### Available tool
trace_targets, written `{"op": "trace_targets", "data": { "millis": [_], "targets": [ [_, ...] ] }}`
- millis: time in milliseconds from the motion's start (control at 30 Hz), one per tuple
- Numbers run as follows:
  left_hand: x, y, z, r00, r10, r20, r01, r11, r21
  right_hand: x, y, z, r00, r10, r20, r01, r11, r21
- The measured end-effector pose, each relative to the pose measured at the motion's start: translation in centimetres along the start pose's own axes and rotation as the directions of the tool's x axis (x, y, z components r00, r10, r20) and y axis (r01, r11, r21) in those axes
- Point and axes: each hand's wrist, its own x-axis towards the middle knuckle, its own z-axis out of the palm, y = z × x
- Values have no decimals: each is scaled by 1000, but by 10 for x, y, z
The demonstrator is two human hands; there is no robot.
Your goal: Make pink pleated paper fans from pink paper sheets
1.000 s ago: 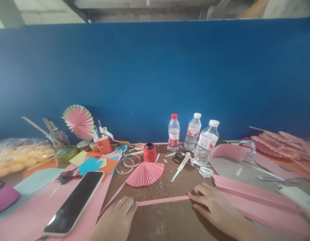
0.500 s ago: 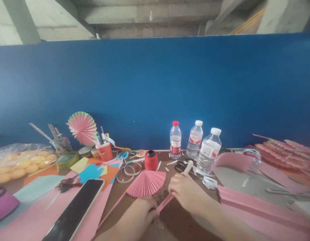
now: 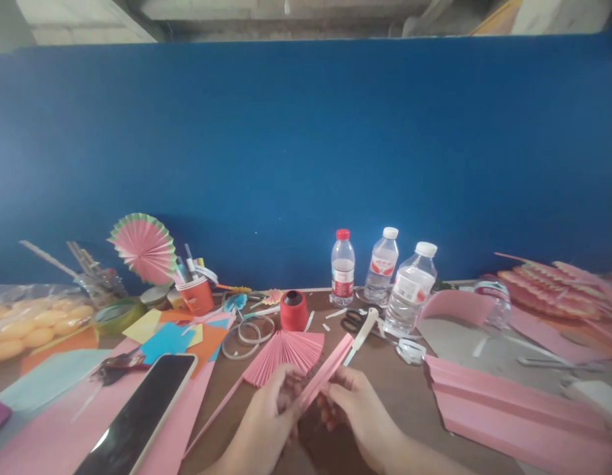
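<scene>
A narrow folded strip of pink paper point(image 3: 328, 371) is held slantwise above the table between both hands. My left hand point(image 3: 272, 410) pinches its lower left end between thumb and fingers. Toward its middle, my right hand point(image 3: 356, 398) grips the strip from the right side. Just beyond my left hand lies a pleated pink paper fan point(image 3: 286, 356), spread on the table. A red spool of thread point(image 3: 293, 311) stands behind the fan. Beyond the strip's upper end rests a white-handled knife point(image 3: 364, 333), next to black-handled scissors point(image 3: 353, 321).
Three water bottles point(image 3: 405, 290) stand at the back. To the left lie a phone point(image 3: 138, 415), coloured paper point(image 3: 170, 341) and an orange cup of pens point(image 3: 196, 295). Creased pink paper point(image 3: 504, 415) lies at the right. A blue partition point(image 3: 286, 145) rises behind the table.
Both hands have lifted the pink strip off the table and turned it up. My right hand has moved back from beside the knife handle. The view has tilted down slightly.
</scene>
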Motion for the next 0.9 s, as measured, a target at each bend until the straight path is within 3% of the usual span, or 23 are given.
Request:
{"op": "trace_targets", "data": {
  "millis": [133, 200, 333, 600, 767, 900],
  "targets": [
    [-7, 6, -1, 966, 258, 23, -258, 955, 149, -6, -2, 5, 1000, 24, 9, -24, 1000, -1],
    [-10, 7, -2, 949, 310, 52, -313, 911, 269, -8, 1, 6, 1000, 26, 5, -25, 999, -33],
    [-13, 10, -5, 967, 253, 41, -249, 885, 393, -11, 4, 7, 999, 24, -30, -25, 1000, -11],
    [-16, 23, -10, 981, 193, 23, -194, 959, 207, -2, 4, -7, 974, -157, -166, 171, 983, 71],
    [-12, 24, -11, 997, 71, 12, -72, 969, 238, 2, 8, -14, 946, -210, -248, 233, 970, 65],
    [-9, 21, -8, 997, 81, 11, -82, 983, 163, -3, -5, -5, 973, -192, -127, 187, 981, -50]
  ]
}}
